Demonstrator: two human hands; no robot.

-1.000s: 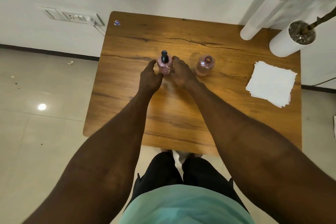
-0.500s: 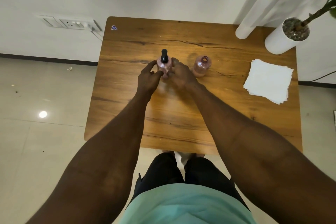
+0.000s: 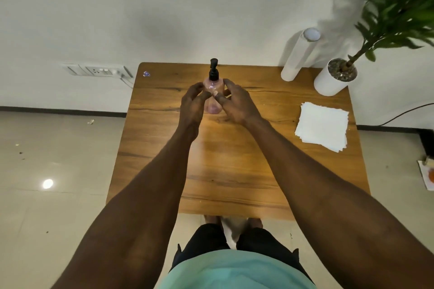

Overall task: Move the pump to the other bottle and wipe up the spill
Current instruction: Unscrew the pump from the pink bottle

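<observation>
Holding a pink bottle [image 3: 213, 91] with black pump [image 3: 214, 70] between both hands, raised above the far middle of the wooden surface [image 3: 164, 148]; left hand [image 3: 193, 105] and right hand [image 3: 237, 103] curling fingers round its sides. Showing no readable label on the bottle; small blue sticker [image 3: 146, 74] at the far-left corner too blurred to read. Hiding the second bottle, probably behind the right hand. Lying at the right edge: stack of white napkins [image 3: 323, 125]. Revealing no discernible spill.
</observation>
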